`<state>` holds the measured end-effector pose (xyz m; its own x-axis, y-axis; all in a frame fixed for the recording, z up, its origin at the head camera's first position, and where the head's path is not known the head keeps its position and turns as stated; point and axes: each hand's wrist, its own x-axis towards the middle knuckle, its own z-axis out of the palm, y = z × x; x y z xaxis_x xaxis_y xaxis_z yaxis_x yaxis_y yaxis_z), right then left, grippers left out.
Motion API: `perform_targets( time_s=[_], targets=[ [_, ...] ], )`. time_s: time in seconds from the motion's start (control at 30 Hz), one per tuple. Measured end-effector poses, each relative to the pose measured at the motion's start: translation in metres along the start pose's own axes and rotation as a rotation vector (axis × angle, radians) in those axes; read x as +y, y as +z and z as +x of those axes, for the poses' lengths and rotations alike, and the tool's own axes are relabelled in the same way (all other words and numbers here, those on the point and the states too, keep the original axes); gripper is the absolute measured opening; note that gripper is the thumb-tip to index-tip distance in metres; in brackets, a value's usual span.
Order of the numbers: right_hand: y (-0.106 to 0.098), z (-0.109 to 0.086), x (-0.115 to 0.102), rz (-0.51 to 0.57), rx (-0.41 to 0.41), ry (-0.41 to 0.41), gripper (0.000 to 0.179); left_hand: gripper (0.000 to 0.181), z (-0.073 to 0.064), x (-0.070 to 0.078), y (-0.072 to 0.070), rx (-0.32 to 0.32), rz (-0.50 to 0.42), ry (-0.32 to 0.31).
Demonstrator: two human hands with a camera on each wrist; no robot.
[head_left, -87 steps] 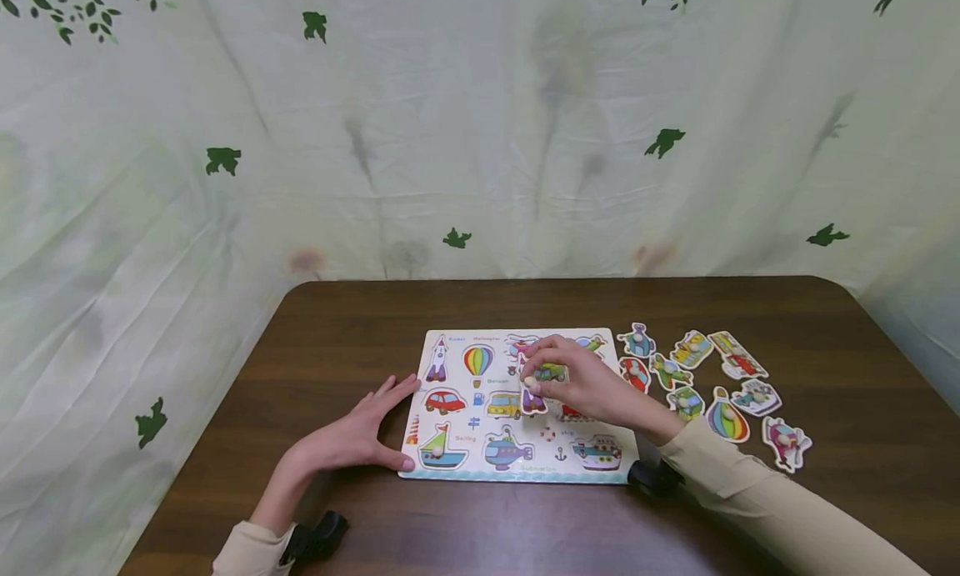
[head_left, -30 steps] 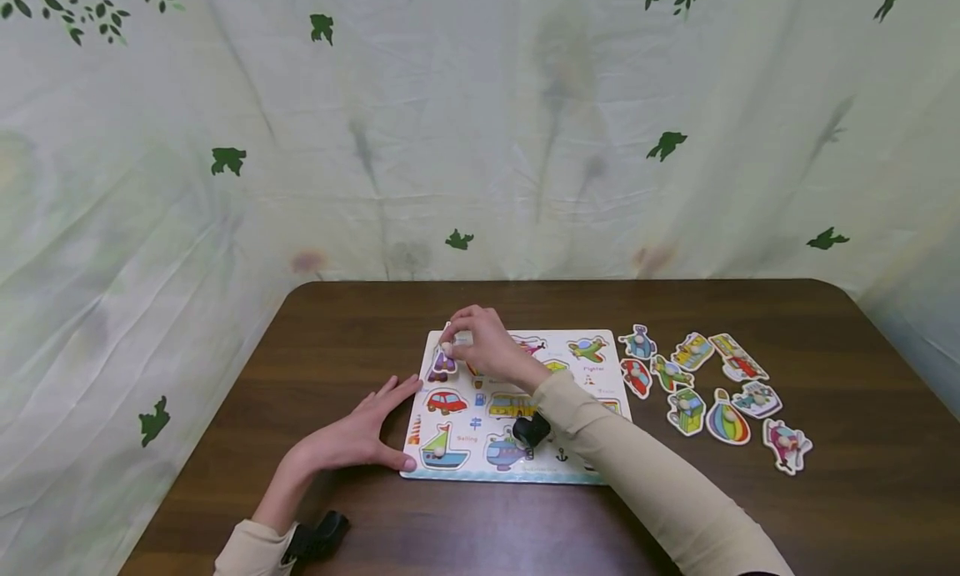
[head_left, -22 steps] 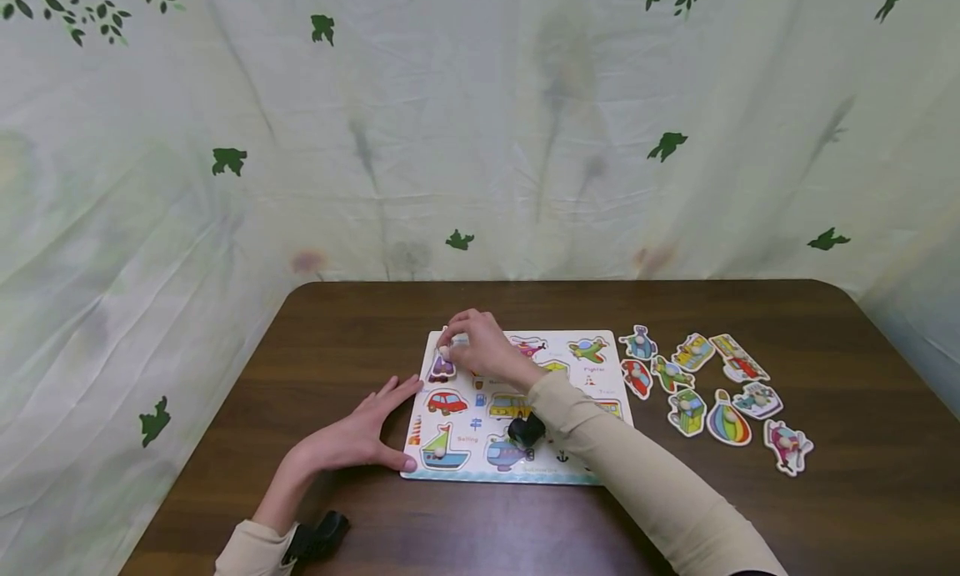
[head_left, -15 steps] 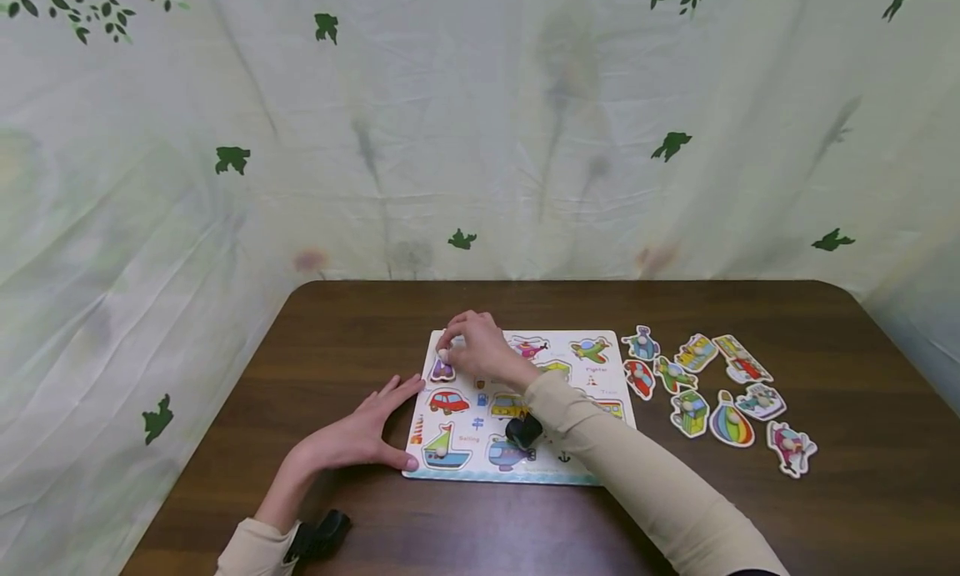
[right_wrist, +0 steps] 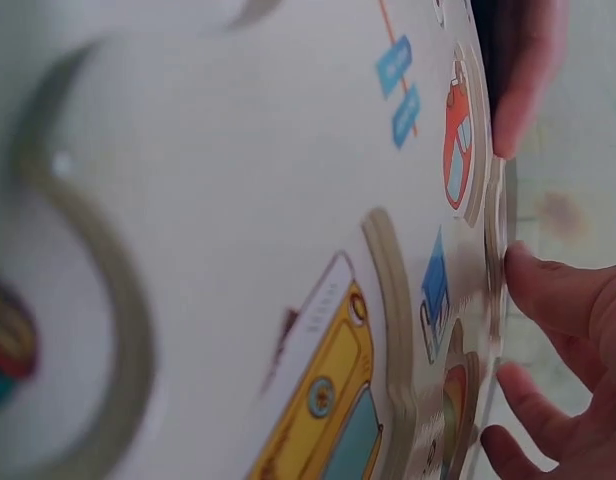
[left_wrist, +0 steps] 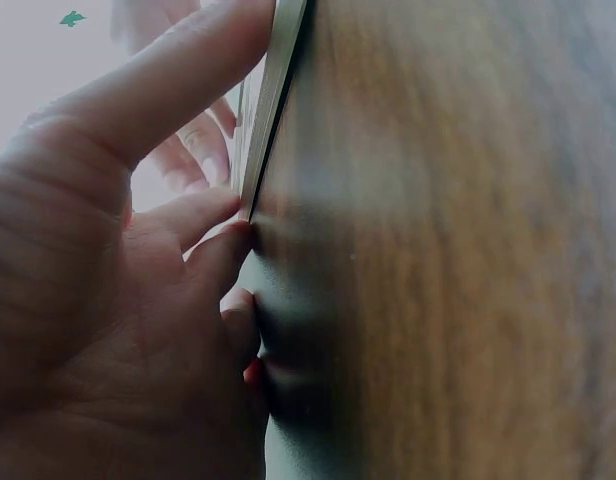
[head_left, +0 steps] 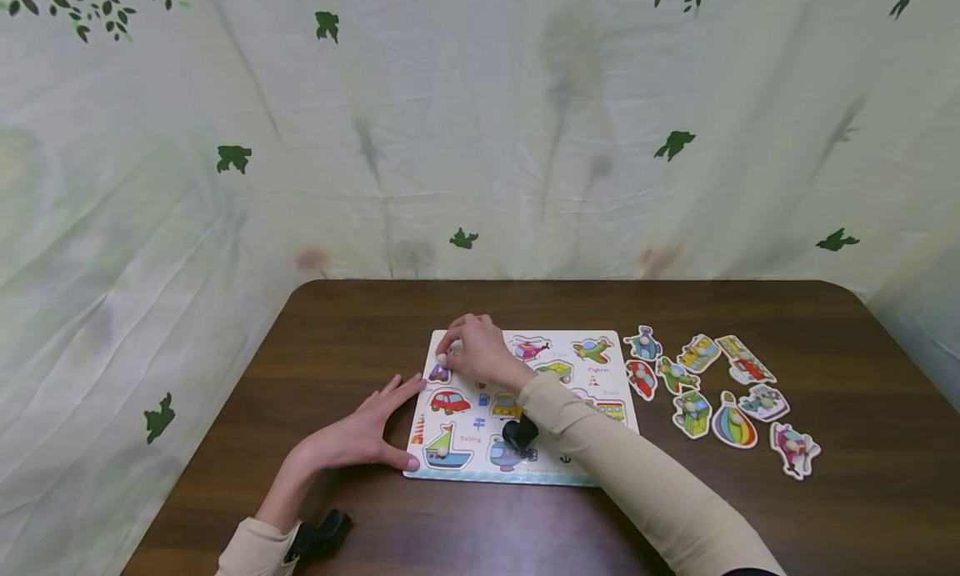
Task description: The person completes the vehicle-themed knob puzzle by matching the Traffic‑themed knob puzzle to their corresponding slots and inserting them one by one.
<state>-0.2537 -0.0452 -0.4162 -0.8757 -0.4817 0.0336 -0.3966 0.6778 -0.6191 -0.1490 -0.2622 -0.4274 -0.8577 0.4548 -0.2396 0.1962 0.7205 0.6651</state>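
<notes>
A white peg puzzle board [head_left: 540, 473] with vehicle pictures lies on the table. My right hand [head_left: 480, 351] is over its upper left corner, thumb and fingertips pinching the knob of a purple and white rocket puzzle piece [head_left: 439, 373]. The hand hides the upper part of the rocket. My left hand [head_left: 356, 430] is spread along the board's left side, thumb on the lower left corner and fingertips at the edge. In the left wrist view, the fingers [left_wrist: 213, 210] touch the board's side. A sailboat piece [head_left: 447, 451] with a knob sits in the lower left of the board.
Several loose knobbed pieces lie right of the board, among them a balloon piece [head_left: 733, 422], a fire truck piece [head_left: 745, 361] and a pink piece [head_left: 795, 451]. The brown table [head_left: 480, 526] reaches back to a patterned curtain [head_left: 487, 126].
My right hand has carried the rocket piece from the middle of the board to its upper left corner and lowered it there. My left hand has stayed at the left edge.
</notes>
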Motion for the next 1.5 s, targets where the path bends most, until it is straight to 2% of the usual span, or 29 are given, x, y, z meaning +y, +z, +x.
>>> perform_targets(
  time_s=[0.5,0.77,1.07,1.5],
  targets=[
    [-0.0029,0.0009,-0.0004,0.040,-0.023,0.042,0.008,0.107,-0.0003,0.0004,0.0001,-0.002,-0.012,0.006],
    [-0.0013,0.0030,-0.0009,0.010,-0.009,0.040,0.011,0.107,-0.0005,0.0012,-0.0007,0.002,-0.005,0.009],
    [-0.0032,0.0011,-0.0006,0.000,-0.043,0.034,0.008,0.107,-0.0002,0.0014,0.0003,-0.004,-0.016,0.002],
    [-0.0026,0.0004,-0.0002,-0.003,-0.040,0.057,0.010,0.107,0.0003,0.0009,0.0000,-0.003,-0.009,0.009]
  ],
)
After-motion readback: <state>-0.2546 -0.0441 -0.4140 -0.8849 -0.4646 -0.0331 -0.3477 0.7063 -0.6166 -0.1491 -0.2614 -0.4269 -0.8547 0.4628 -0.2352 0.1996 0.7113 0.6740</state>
